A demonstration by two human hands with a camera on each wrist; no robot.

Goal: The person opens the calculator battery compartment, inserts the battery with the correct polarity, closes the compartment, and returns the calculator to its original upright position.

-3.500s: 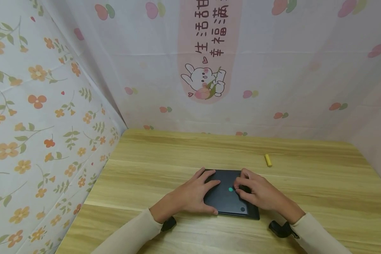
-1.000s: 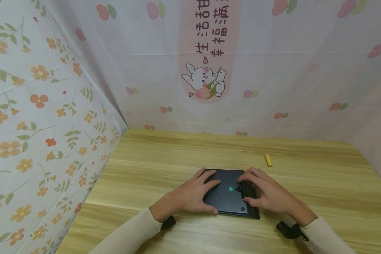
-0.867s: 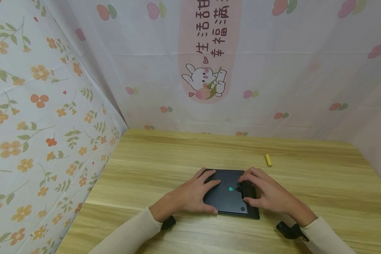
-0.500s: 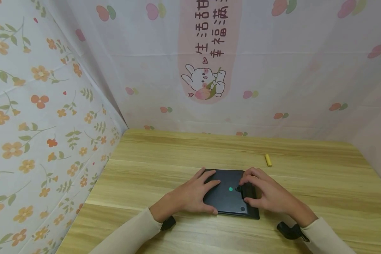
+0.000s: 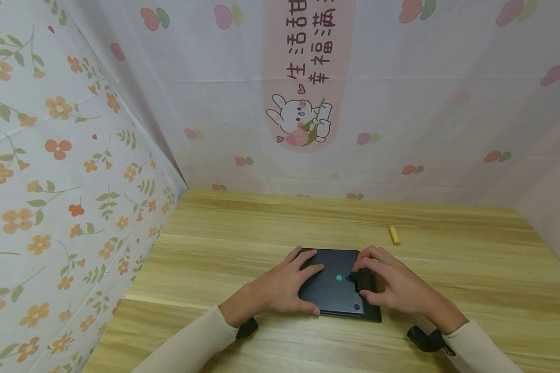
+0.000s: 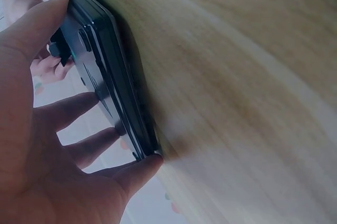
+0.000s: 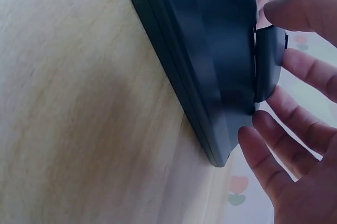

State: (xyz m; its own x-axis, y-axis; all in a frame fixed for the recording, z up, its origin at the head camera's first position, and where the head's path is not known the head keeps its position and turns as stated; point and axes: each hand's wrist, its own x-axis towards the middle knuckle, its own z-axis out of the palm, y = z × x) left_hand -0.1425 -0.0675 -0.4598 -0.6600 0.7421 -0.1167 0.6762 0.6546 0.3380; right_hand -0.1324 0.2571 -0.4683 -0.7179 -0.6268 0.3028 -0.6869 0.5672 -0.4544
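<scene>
A dark, wedge-shaped calculator (image 5: 329,290) lies face down on the table, with a green dot sticker (image 5: 339,277) on its back. My left hand (image 5: 287,285) spans its left end, thumb on the near edge, fingertips on the back and far edge. At the right end, the black battery cover (image 7: 268,63) stands tilted up from the back. My right hand (image 5: 387,285) holds this cover between thumb and fingers; the right wrist view shows the thumb (image 7: 287,11) at one end. What lies inside the compartment is hidden.
A yellow cylindrical battery (image 5: 394,235) lies on the wooden table (image 5: 238,223), beyond my right hand. Printed cloths hang behind the table (image 5: 401,103) and along its left side. A black wrist mount (image 5: 424,339) sits under my right sleeve.
Earlier, my right fingers were bunched at the cover's clip near the green dot. They have since shifted right, and the cover has tilted up. My left hand and the calculator stay put.
</scene>
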